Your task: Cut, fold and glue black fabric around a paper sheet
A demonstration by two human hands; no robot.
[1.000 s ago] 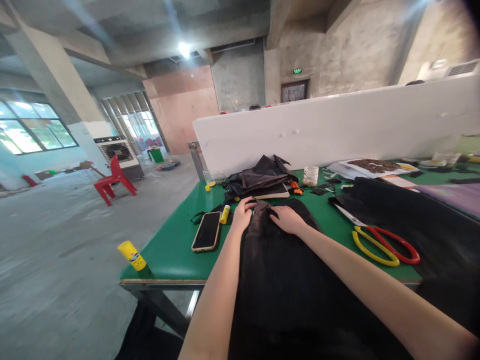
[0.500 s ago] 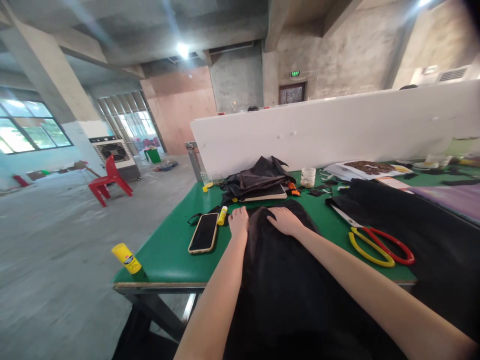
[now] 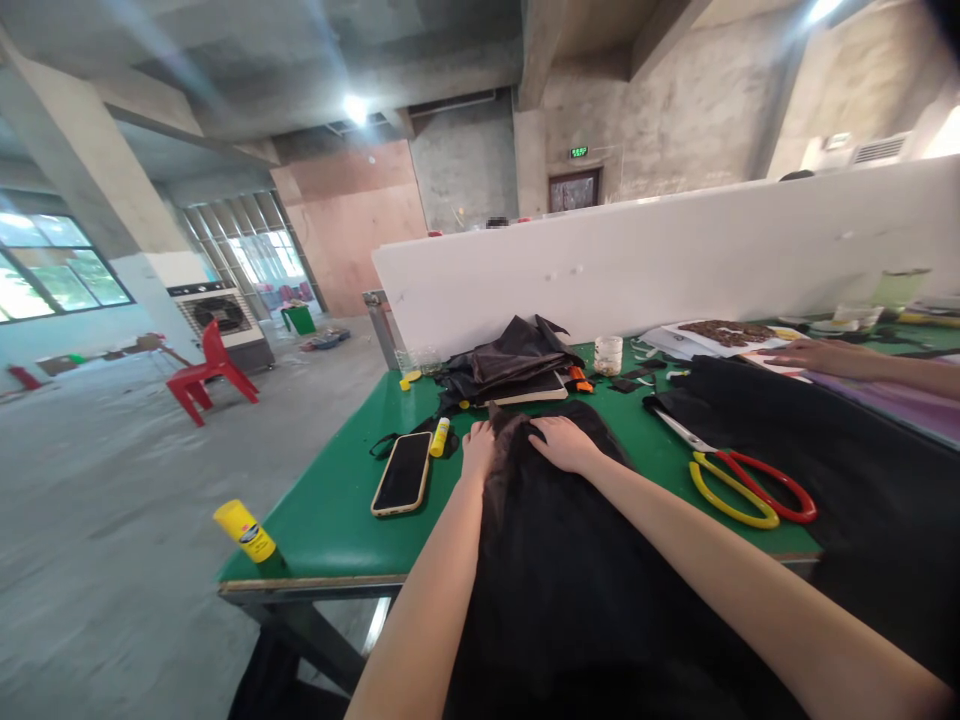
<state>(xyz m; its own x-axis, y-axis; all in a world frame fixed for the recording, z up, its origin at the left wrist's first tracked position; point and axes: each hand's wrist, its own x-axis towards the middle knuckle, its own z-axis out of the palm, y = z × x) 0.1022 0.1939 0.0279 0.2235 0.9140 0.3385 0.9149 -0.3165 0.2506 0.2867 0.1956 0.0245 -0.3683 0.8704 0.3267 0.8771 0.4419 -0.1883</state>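
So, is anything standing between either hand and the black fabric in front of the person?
Nothing visible. The left hand is at the left edge of the black fabric and the right hand lies on it. The phone and scissors sit off to the sides.

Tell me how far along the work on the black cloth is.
Some cutting looks done: dark scraps lie about, and the scissors rest aside. In hand: the black cloth, under the left hand and right hand. Probably left: flattening its far end, which is bunched between them. I can't tell how much follows.
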